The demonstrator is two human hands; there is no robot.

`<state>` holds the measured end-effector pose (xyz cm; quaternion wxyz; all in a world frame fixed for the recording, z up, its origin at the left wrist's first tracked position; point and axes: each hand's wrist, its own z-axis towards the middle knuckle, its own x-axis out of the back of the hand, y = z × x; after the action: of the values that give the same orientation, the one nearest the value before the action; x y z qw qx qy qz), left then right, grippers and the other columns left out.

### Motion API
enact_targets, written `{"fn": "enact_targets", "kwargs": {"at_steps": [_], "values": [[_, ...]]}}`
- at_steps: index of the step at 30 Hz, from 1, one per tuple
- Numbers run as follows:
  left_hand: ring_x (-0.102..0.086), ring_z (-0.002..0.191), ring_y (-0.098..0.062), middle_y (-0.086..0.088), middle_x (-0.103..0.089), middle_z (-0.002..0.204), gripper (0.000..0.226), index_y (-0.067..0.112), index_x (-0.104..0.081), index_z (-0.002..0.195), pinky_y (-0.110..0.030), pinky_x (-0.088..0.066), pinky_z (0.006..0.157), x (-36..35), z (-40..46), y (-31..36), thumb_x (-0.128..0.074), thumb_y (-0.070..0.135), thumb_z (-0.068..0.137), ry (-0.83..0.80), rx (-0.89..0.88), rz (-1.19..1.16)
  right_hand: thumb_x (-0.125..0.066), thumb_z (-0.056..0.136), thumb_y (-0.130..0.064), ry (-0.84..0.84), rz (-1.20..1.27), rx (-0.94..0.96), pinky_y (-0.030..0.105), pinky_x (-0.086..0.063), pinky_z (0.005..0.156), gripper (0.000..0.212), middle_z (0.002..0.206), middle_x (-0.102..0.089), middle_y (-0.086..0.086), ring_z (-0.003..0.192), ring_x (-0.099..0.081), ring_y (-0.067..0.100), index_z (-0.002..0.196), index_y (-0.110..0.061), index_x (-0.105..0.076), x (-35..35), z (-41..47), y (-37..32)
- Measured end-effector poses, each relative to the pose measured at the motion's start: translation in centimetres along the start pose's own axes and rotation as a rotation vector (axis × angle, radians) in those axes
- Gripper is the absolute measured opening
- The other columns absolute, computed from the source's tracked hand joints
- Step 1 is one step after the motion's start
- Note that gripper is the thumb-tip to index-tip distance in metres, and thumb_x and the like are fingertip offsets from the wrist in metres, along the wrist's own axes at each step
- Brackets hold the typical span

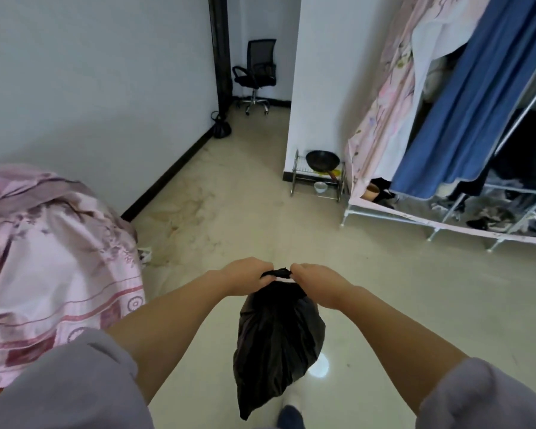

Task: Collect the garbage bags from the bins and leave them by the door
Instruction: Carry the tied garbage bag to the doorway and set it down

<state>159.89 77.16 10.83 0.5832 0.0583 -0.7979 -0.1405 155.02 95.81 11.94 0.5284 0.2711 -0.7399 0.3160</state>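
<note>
Head view, looking down and forward. Both forearms reach out in front of the body, bare from the pushed-up grey sleeves (75, 382), converging at mid-frame. Left hand (245, 275) has its fingers curled tight, gripping the twisted neck of a black garbage bag (276, 345) from the left side; right hand (317, 281) mirrors it, fingers curled and pinching the same neck from the right. Knuckles of both face up, wrists roughly level, the two fists nearly touching with a short stretch of bunched black plastic between them. The bag hangs straight below the hands, full and lumpy, clear of the pale tiled floor (384, 289); its lower end tapers above a foot in a white sock and dark slipper (288, 413). Pink patterned bedding (50, 258) heaps at the left. Far ahead, a second small black bag (221, 126) sits on the floor against the dark door frame, near a black office chair (256, 74). A low metal rack with a wok (322, 161) stands by the wall; a fabric wardrobe (446, 119) fills the right.
</note>
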Motion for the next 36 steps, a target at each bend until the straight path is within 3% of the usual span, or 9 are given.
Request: {"fn": "enact_targets", "kwargs": {"at_steps": [7,11,25,36], "values": [[-0.053,0.084,-0.028,-0.012,-0.062,0.097,0.026,0.011,-0.054,0.095,-0.033,-0.036,0.068,7.7,13.6,-5.2,-0.039,0.031,0.099,0.105,0.073,-0.058,-0.03,0.103,-0.026,-0.02,-0.059,0.092,0.035,-0.033,0.07,0.025,0.104,-0.058,0.015,0.094,-0.056,0.033,0.104,-0.007,-0.047,8.1,15.1,9.4],[-0.054,0.087,-0.029,-0.012,-0.062,0.097,0.023,0.014,-0.051,0.089,-0.033,-0.035,0.067,11.0,20.0,-10.3,-0.038,0.031,0.099,0.088,0.12,-0.064,-0.027,0.103,-0.029,-0.046,-0.053,0.144,0.037,-0.037,0.075,0.028,0.106,-0.059,0.015,0.098,-0.056,0.033,0.105,-0.009,-0.047,10.3,24.1,12.2],[-0.052,0.082,-0.025,-0.012,-0.062,0.097,0.027,0.01,-0.055,0.094,-0.038,-0.044,0.074,27.5,44.7,-31.4,-0.038,0.03,0.099,0.078,0.061,-0.017,-0.034,0.102,-0.024,0.038,-0.065,0.124,0.032,-0.028,0.068,0.022,0.106,-0.056,0.016,0.095,-0.056,0.034,0.108,-0.007,-0.045,21.1,56.5,20.4],[-0.053,0.082,-0.024,-0.006,-0.058,0.089,0.022,0.019,-0.045,0.084,-0.036,-0.041,0.072,36.0,62.2,-47.1,-0.037,0.032,0.099,0.039,0.124,-0.017,-0.032,0.102,-0.026,-0.028,-0.05,0.191,0.034,-0.033,0.07,0.024,0.104,-0.056,0.016,0.093,-0.056,0.032,0.105,-0.006,-0.045,26.9,81.2,26.4]]}}
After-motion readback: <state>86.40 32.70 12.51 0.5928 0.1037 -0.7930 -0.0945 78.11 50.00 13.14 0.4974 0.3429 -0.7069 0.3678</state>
